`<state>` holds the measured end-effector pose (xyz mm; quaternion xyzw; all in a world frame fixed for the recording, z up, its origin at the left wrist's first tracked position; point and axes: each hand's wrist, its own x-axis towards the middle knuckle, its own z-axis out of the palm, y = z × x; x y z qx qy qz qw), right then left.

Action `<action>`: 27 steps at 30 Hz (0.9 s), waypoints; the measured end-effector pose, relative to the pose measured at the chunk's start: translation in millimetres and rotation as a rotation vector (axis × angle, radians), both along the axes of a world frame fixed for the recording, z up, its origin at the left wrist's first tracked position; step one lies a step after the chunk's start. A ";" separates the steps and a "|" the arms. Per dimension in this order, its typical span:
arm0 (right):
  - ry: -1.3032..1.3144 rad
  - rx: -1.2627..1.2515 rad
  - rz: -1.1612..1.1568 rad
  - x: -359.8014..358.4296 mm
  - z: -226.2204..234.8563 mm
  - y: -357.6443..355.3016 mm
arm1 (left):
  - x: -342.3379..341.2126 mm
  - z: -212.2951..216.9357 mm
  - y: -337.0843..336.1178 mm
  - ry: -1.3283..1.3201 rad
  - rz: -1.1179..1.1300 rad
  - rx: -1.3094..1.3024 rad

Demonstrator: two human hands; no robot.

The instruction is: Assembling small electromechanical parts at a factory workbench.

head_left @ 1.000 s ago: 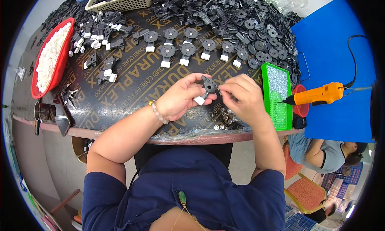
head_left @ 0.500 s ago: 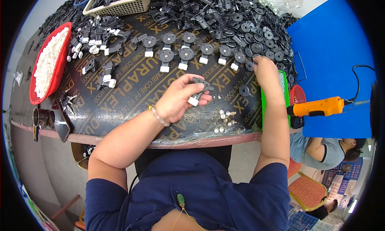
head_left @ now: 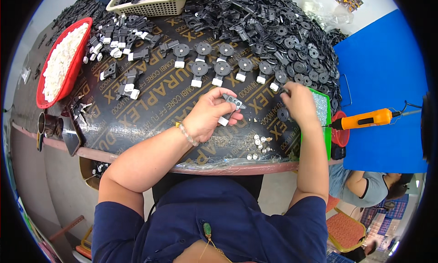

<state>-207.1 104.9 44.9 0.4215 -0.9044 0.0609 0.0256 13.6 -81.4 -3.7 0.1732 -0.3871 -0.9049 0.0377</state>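
Note:
In my left hand (head_left: 211,113), thumb and fingers close round a black plastic bracket (head_left: 233,102) with a white end block (head_left: 223,121). My right hand (head_left: 301,105) pinches a black disc (head_left: 284,91) at the edge of the pile of black discs (head_left: 299,66). Beyond my hands, several brackets topped with round discs (head_left: 222,68) lie in two uneven rows, white ends toward me. One loose black disc (head_left: 283,114) lies left of my right wrist. Small silvery round pieces (head_left: 256,149) are grouped near the table's front edge.
A red basket of white pieces (head_left: 64,64) stands at the left, a cream basket (head_left: 150,7) at the back. Right of my forearm are a green tray (head_left: 328,139), a red bowl (head_left: 341,136) and an orange electric screwdriver (head_left: 365,121). Another person (head_left: 372,190) sits at the right.
My right hand has drawn back a little from the disc pile toward me, a disc in its fingers. My left hand keeps the bracket, tilted slightly differently. The whole view has shifted a little.

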 end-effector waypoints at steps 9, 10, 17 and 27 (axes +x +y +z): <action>-0.382 -0.062 0.177 61.7 21.0 -12.0 | -5.3 -3.7 -0.8 -0.030 0.134 0.022; -0.390 -0.091 0.227 56.9 22.5 -10.2 | -5.0 -0.7 -2.1 -0.032 0.136 0.070; -0.461 -0.018 0.467 49.1 3.2 -10.6 | -4.3 1.9 -1.6 -0.027 0.166 0.099; -0.497 -0.414 0.408 76.7 18.1 -42.3 | -5.2 -3.6 2.6 0.001 0.157 0.124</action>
